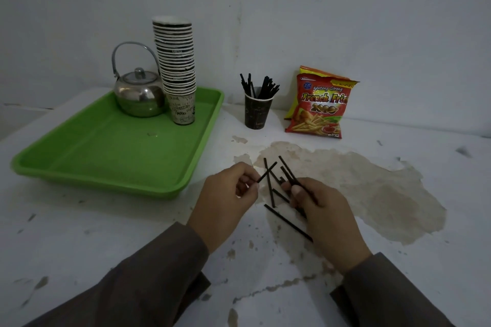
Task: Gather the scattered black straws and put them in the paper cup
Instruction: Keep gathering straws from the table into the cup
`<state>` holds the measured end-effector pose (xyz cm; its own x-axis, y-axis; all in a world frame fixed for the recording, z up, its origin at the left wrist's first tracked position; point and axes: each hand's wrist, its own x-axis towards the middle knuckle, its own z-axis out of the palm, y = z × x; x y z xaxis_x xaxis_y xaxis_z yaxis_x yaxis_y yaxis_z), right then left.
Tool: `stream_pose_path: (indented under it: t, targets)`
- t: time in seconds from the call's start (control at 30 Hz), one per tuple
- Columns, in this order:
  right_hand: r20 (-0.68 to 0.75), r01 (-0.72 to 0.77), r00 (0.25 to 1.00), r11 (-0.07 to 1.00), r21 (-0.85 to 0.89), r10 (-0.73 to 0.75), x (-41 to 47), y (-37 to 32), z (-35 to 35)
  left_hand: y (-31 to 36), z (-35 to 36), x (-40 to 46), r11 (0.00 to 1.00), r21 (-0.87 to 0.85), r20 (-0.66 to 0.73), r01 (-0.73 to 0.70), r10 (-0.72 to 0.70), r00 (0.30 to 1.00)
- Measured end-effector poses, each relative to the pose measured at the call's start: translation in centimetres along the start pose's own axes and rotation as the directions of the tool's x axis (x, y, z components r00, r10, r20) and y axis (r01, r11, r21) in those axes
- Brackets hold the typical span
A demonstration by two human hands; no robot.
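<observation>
A dark paper cup (257, 113) stands at the back of the white table with several black straws (259, 86) sticking up out of it. More black straws (269, 186) lie scattered on the table in front of me. My left hand (225, 202) pinches one black straw (267, 172) between thumb and fingers, its far end pointing up and right. My right hand (322, 216) grips a small bundle of black straws (288, 170) that fan out up and left. One long straw (287, 221) lies flat, partly under my right hand.
A green tray (79, 164) at the left holds a steel kettle (139, 95) and a tall stack of paper cups (176, 69). Red snack bags (318, 107) lean against the wall right of the cup. The table's paint is peeled in a brown patch (372, 188).
</observation>
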<state>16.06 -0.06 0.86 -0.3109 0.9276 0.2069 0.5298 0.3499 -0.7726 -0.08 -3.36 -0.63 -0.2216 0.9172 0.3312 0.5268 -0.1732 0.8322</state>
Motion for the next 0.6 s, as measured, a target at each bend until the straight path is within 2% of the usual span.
stream_pose_path:
  t: [0.13,0.23,0.33,0.43,0.6]
  targets:
    - [0.003,-0.115,0.993,0.966,0.231,0.118,0.7,-1.1,-1.4,0.9,-0.5,0.8,0.976,-0.215,0.038,0.031,-0.024,0.999]
    - [0.05,-0.176,0.984,0.939,0.295,0.168,2.1,-2.1,-3.0,1.8,-1.3,2.5,0.96,-0.279,0.034,0.019,-0.01,0.999]
    - [0.049,-0.118,0.993,0.95,0.29,0.108,4.3,-3.4,-4.2,3.0,-2.3,4.8,0.96,-0.278,0.008,-0.019,0.023,1.0]
    - [-0.005,-0.061,0.998,0.926,0.373,0.067,7.4,-4.7,-4.7,4.0,-3.3,8.1,0.956,-0.278,-0.033,-0.09,0.084,0.996]
    - [-0.136,0.035,0.99,0.891,0.453,0.031,13.3,-7.1,-4.8,4.7,-4.7,14.7,0.969,-0.143,-0.164,-0.199,0.175,0.971]
